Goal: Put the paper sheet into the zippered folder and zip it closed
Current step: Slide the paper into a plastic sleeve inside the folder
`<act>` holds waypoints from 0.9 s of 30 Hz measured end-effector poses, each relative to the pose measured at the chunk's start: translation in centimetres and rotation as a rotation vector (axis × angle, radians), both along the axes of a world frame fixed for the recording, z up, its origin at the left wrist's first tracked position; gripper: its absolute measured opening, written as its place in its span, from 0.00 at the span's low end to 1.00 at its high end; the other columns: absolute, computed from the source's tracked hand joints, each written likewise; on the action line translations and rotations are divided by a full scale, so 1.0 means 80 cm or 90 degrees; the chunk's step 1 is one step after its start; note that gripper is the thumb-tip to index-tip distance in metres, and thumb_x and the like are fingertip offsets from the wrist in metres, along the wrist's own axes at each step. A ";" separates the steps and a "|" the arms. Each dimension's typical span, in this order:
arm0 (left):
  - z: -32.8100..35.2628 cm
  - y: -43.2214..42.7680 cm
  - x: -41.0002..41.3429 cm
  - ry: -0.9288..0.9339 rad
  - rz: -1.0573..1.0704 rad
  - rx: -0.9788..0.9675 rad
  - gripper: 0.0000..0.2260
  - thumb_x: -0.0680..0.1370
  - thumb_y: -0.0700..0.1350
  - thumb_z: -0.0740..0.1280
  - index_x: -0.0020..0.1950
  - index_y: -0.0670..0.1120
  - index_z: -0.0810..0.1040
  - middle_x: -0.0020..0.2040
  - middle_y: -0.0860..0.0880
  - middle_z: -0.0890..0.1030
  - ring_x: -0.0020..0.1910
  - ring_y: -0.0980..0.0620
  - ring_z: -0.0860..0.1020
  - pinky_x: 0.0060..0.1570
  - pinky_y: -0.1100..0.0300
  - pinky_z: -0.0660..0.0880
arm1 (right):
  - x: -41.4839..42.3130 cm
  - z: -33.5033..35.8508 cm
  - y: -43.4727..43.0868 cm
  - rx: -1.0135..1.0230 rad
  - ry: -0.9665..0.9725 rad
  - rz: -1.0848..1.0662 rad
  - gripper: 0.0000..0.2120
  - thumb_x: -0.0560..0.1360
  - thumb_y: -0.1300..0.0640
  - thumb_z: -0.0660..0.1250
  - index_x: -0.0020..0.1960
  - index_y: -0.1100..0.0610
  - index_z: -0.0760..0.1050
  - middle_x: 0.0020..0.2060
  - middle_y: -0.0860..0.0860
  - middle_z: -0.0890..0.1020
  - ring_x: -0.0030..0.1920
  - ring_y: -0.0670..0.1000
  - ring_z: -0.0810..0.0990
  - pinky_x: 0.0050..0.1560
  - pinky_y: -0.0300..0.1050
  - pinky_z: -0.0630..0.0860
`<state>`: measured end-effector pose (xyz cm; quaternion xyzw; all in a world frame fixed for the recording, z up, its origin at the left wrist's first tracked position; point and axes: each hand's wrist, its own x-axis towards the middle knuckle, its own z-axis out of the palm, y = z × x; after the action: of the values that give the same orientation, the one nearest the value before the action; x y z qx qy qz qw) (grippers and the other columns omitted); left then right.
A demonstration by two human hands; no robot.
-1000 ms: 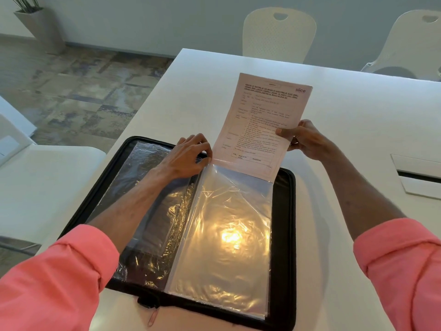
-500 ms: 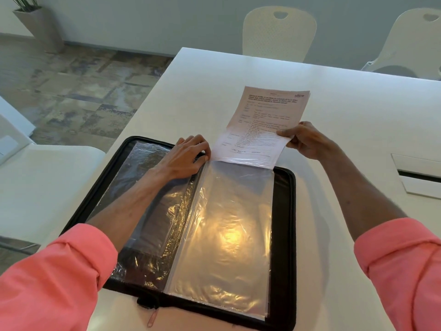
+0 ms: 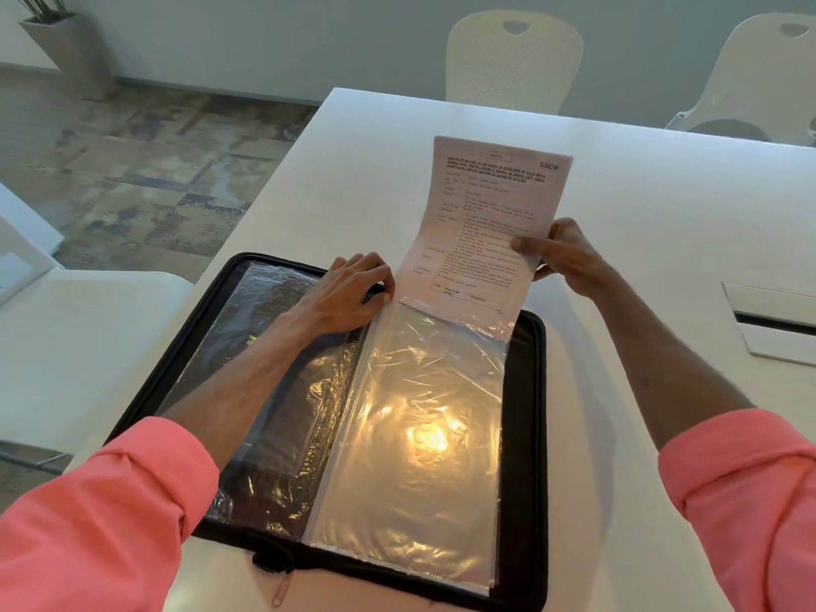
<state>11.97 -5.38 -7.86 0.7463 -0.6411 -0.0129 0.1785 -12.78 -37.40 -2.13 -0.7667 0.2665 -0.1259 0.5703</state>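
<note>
The black zippered folder point(image 3: 525, 390) lies open on the white table, its clear plastic sleeves spread flat. The printed paper sheet point(image 3: 485, 223) stands tilted upward behind the folder, its bottom edge at the mouth of the right-hand clear sleeve point(image 3: 424, 417). My right hand point(image 3: 563, 256) pinches the sheet's right edge. My left hand point(image 3: 353, 291) pinches the sleeve's top left corner, at the folder's spine. The zipper pull point(image 3: 280, 587) hangs at the folder's near edge.
The white table point(image 3: 662, 192) stretches back and right, with a cable hatch point(image 3: 772, 320) at the right. Two white chairs point(image 3: 512, 59) stand behind it. A white seat point(image 3: 79, 346) is at the left, a planter point(image 3: 66, 50) in the far corner.
The sheet dipped down toward the sleeve half a second ago and now stands raised again, with my right hand gripping higher on its edge. My left hand has stayed at the sleeve's corner.
</note>
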 end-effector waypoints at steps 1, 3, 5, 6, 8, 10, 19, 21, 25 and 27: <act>0.001 0.000 -0.002 -0.002 -0.004 0.002 0.08 0.83 0.55 0.63 0.59 0.56 0.78 0.61 0.54 0.75 0.57 0.56 0.72 0.60 0.54 0.68 | -0.001 -0.001 0.002 -0.003 -0.009 0.003 0.13 0.82 0.60 0.75 0.66 0.61 0.83 0.59 0.57 0.89 0.56 0.59 0.90 0.51 0.61 0.89; 0.000 -0.001 -0.005 -0.014 -0.004 0.000 0.11 0.82 0.58 0.64 0.59 0.55 0.78 0.62 0.53 0.75 0.58 0.54 0.72 0.60 0.55 0.67 | -0.003 -0.004 0.004 0.003 -0.025 0.000 0.13 0.82 0.59 0.75 0.65 0.62 0.83 0.59 0.57 0.89 0.56 0.59 0.91 0.51 0.61 0.89; -0.001 -0.002 -0.009 -0.028 0.005 -0.010 0.11 0.81 0.58 0.66 0.59 0.54 0.78 0.64 0.52 0.73 0.60 0.53 0.73 0.60 0.54 0.68 | -0.005 -0.007 0.005 0.030 -0.043 -0.026 0.15 0.82 0.57 0.74 0.67 0.62 0.82 0.59 0.58 0.89 0.56 0.61 0.90 0.52 0.62 0.89; -0.001 -0.003 -0.012 -0.033 0.009 -0.017 0.11 0.81 0.58 0.66 0.58 0.54 0.79 0.65 0.52 0.73 0.60 0.53 0.73 0.60 0.54 0.69 | -0.005 -0.009 0.005 0.052 -0.056 -0.047 0.16 0.82 0.57 0.74 0.68 0.63 0.82 0.60 0.60 0.89 0.57 0.63 0.90 0.53 0.63 0.88; -0.001 -0.005 -0.018 -0.041 0.015 -0.034 0.11 0.80 0.57 0.65 0.57 0.53 0.79 0.65 0.52 0.73 0.59 0.52 0.74 0.60 0.54 0.70 | -0.008 -0.014 0.008 0.086 -0.078 -0.088 0.15 0.82 0.58 0.74 0.67 0.62 0.82 0.60 0.62 0.88 0.58 0.67 0.89 0.55 0.66 0.87; -0.001 -0.007 -0.022 -0.047 0.017 -0.045 0.10 0.80 0.55 0.64 0.57 0.52 0.78 0.64 0.51 0.75 0.57 0.51 0.75 0.58 0.53 0.70 | -0.011 -0.019 0.012 0.097 -0.090 -0.107 0.13 0.82 0.57 0.75 0.65 0.60 0.84 0.59 0.61 0.89 0.58 0.67 0.89 0.55 0.66 0.88; 0.007 -0.017 -0.041 0.030 -0.044 -0.011 0.05 0.83 0.43 0.66 0.56 0.52 0.76 0.53 0.61 0.78 0.48 0.58 0.77 0.62 0.54 0.76 | -0.015 -0.026 0.033 0.107 -0.110 -0.145 0.07 0.82 0.58 0.74 0.60 0.54 0.85 0.53 0.54 0.91 0.53 0.61 0.91 0.49 0.60 0.90; 0.011 -0.023 -0.042 0.029 -0.055 -0.006 0.02 0.83 0.47 0.66 0.55 0.53 0.76 0.50 0.61 0.77 0.47 0.58 0.75 0.59 0.55 0.73 | -0.013 -0.023 0.037 0.104 -0.110 -0.151 0.08 0.82 0.58 0.74 0.61 0.55 0.85 0.53 0.55 0.91 0.53 0.61 0.91 0.48 0.58 0.90; 0.017 -0.029 -0.037 -0.006 -0.058 0.005 0.04 0.82 0.52 0.69 0.52 0.52 0.79 0.47 0.56 0.78 0.46 0.55 0.73 0.52 0.55 0.68 | -0.009 -0.016 0.041 0.087 -0.110 -0.157 0.10 0.83 0.59 0.73 0.63 0.59 0.84 0.54 0.57 0.91 0.52 0.60 0.91 0.46 0.57 0.90; 0.017 -0.029 -0.036 -0.012 -0.047 -0.001 0.05 0.81 0.52 0.70 0.52 0.52 0.79 0.49 0.55 0.79 0.49 0.54 0.72 0.54 0.54 0.67 | -0.010 -0.013 0.042 0.083 -0.117 -0.153 0.11 0.83 0.59 0.73 0.64 0.59 0.84 0.54 0.58 0.90 0.52 0.60 0.91 0.46 0.56 0.90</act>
<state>9.13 -7.68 -6.46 0.7219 -0.6701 -0.0118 0.1722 -13.57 -34.00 -3.14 -0.6760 0.3104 -0.2453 0.6217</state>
